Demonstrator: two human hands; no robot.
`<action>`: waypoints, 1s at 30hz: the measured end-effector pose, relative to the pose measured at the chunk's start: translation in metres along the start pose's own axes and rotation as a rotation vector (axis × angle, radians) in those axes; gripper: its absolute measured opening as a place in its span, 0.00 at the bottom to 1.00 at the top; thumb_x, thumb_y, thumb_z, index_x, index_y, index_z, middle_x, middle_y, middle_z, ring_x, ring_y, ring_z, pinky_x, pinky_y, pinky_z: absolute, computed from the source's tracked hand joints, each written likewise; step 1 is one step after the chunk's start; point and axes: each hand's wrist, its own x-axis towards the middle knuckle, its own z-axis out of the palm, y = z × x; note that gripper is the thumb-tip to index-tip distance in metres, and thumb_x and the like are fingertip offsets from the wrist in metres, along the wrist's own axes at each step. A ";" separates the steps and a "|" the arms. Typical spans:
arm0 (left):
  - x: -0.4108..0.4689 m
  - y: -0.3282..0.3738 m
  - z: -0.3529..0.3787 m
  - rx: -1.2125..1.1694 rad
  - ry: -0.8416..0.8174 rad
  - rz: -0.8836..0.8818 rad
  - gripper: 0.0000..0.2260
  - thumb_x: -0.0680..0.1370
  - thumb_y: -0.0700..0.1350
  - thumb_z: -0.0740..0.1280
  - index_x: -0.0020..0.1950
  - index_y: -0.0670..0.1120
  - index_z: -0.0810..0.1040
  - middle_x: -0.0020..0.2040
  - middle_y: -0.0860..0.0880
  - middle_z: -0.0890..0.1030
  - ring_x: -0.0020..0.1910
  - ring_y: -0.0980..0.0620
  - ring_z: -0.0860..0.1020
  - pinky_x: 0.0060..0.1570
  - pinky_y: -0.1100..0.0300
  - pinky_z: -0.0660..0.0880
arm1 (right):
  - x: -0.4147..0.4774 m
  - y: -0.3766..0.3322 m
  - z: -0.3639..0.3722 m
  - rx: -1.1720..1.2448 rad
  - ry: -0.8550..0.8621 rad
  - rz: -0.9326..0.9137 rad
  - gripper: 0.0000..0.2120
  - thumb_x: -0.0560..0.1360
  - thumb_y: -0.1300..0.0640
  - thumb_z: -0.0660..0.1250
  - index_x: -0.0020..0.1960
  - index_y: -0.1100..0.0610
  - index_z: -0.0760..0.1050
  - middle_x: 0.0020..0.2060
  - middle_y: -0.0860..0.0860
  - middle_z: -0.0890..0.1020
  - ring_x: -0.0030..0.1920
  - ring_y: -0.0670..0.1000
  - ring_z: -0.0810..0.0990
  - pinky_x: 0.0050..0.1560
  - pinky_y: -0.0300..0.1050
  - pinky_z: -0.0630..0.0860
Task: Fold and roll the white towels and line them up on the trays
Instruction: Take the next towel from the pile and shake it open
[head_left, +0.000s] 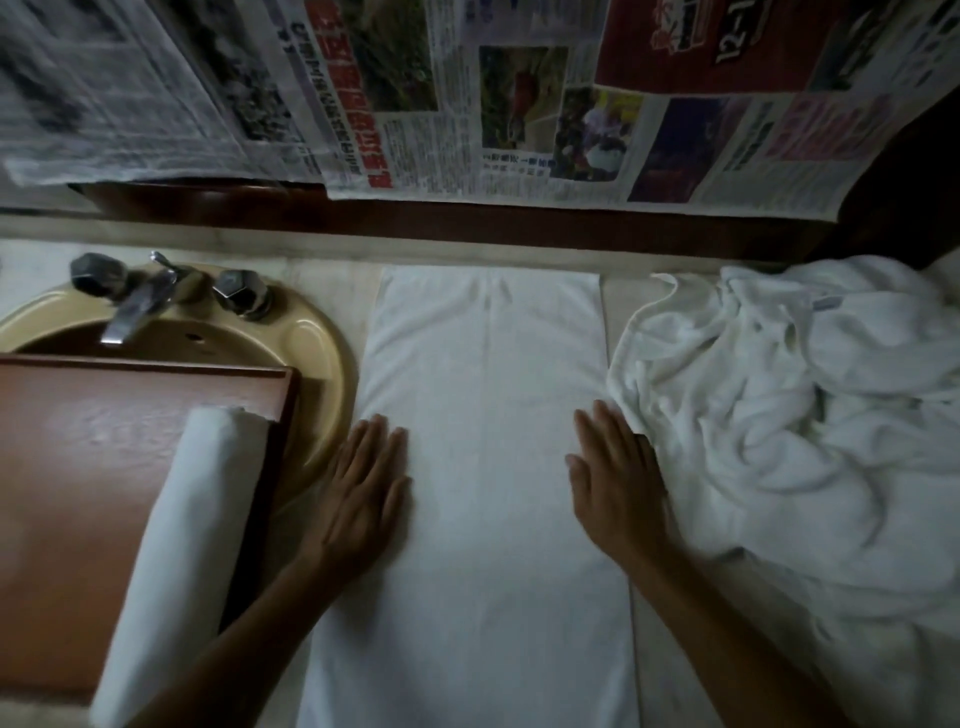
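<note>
Two hands lie on the surface: the left hand and the right hand. One flat towel lies in the middle. One rolled towel sits on one tray at left. One towel heap lies at right; how many it holds cannot be told. At far left are one sink, one tap and two knobs.

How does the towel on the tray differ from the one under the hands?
The rolled towel is a tight cylinder; the flat towel lies spread out. The rolled towel sits on the wooden tray; the flat towel on the counter, under the left hand and right hand. Both are white.
</note>
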 end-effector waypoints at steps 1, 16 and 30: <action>-0.013 -0.002 -0.004 -0.019 0.031 0.000 0.26 0.86 0.54 0.54 0.81 0.43 0.64 0.83 0.42 0.59 0.82 0.43 0.56 0.76 0.37 0.59 | -0.003 0.008 -0.004 -0.011 0.009 0.025 0.25 0.85 0.48 0.56 0.77 0.60 0.69 0.78 0.58 0.67 0.78 0.59 0.66 0.74 0.61 0.64; -0.150 0.017 -0.015 -0.045 -0.120 -0.004 0.27 0.85 0.52 0.53 0.83 0.44 0.60 0.84 0.46 0.53 0.83 0.44 0.52 0.78 0.40 0.53 | -0.134 -0.037 -0.023 0.024 -0.063 0.073 0.26 0.83 0.49 0.57 0.77 0.59 0.68 0.79 0.58 0.64 0.80 0.59 0.61 0.79 0.58 0.53; -0.163 0.027 -0.020 0.112 -0.265 0.097 0.29 0.83 0.60 0.54 0.82 0.47 0.61 0.82 0.42 0.59 0.80 0.41 0.60 0.76 0.49 0.53 | -0.164 -0.095 -0.022 0.017 -0.335 0.091 0.32 0.82 0.38 0.50 0.83 0.49 0.57 0.83 0.53 0.54 0.82 0.56 0.50 0.79 0.62 0.54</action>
